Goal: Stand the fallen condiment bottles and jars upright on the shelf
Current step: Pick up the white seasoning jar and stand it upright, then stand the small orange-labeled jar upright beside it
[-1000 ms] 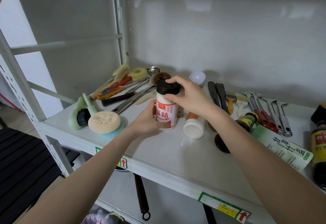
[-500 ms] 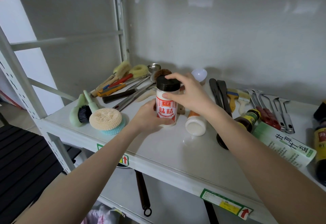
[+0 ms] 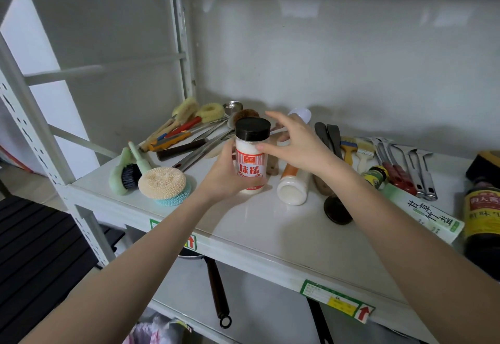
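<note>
A white seasoning jar (image 3: 250, 159) with a black lid and red label stands upright on the white shelf (image 3: 270, 224). My left hand (image 3: 224, 175) wraps its lower part. My right hand (image 3: 295, 146) hovers just right of the jar, fingers spread, thumb touching its side below the lid. A white bottle with an orange band (image 3: 293, 185) lies on its side right of the jar. A small dark bottle with a yellow-green label (image 3: 374, 177) lies partly behind my right forearm. A dark soy sauce bottle (image 3: 481, 216) lies at the far right.
Brushes and scourers (image 3: 162, 184) sit at the shelf's left. Spoons and utensils (image 3: 200, 143) pile at the back. Metal tools (image 3: 411, 170) and a green-white box (image 3: 430, 216) lie to the right. A lower shelf holds a pan handle (image 3: 216, 289).
My right hand has let go of the black lid and opened, shifting slightly right. The jar stays upright in my left hand.
</note>
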Motion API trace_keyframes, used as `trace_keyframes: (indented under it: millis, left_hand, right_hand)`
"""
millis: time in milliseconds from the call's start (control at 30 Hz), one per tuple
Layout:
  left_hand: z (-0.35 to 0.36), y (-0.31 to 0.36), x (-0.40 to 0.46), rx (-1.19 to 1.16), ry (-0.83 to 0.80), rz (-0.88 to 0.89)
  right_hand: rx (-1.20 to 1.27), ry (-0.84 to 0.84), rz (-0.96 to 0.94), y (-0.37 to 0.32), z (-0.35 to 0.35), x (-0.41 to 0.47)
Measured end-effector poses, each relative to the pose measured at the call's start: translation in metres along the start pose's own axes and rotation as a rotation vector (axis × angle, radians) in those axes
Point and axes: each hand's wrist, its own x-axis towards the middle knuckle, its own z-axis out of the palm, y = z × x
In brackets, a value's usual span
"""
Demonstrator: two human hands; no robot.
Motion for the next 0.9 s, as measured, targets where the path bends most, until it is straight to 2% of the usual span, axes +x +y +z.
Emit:
trace_keyframes:
  millis: [100, 167, 267, 333, 400, 500, 700, 800, 900]
  left_hand:
    - [-0.006, 0.012, -0.004, -0.009, 0.087, 0.048]
    - [-0.01, 0.024, -0.009, 0.035, 0.213, 0.126]
    - [-0.008, 0.051, -0.022, 0.179, 0.445, 0.344]
    - [0.0, 0.068, -0.03, 0.219, 0.434, 0.481]
    - [0.016, 0.073, -0.031, 0.245, 0.306, 0.516]
    - [0.043, 0.066, -0.024, 0.255, 0.1, 0.372]
    - [0.071, 0.048, 0.002, 0.341, -0.121, -0.034]
    - [0.081, 0.048, 0.007, 0.361, -0.241, -0.157]
    - [0.09, 0.049, 0.009, 0.361, -0.25, -0.194]
  right_hand:
    - [0.013, 0.015, -0.013, 0.001, -0.012, -0.007]
    - [0.01, 0.026, -0.014, 0.001, -0.018, -0.011]
    - [-0.001, 0.058, 0.022, 0.005, -0.025, -0.02]
    - [-0.021, 0.074, 0.046, 0.011, -0.029, -0.026]
    - [-0.031, 0.048, 0.091, 0.019, -0.03, -0.032]
    - [-0.006, -0.032, 0.179, 0.033, -0.029, -0.04]
    - [-0.036, -0.12, 0.266, 0.053, -0.023, -0.045]
    - [-0.057, -0.116, 0.294, 0.062, -0.019, -0.039]
    - [-0.056, -0.1, 0.329, 0.068, -0.016, -0.032]
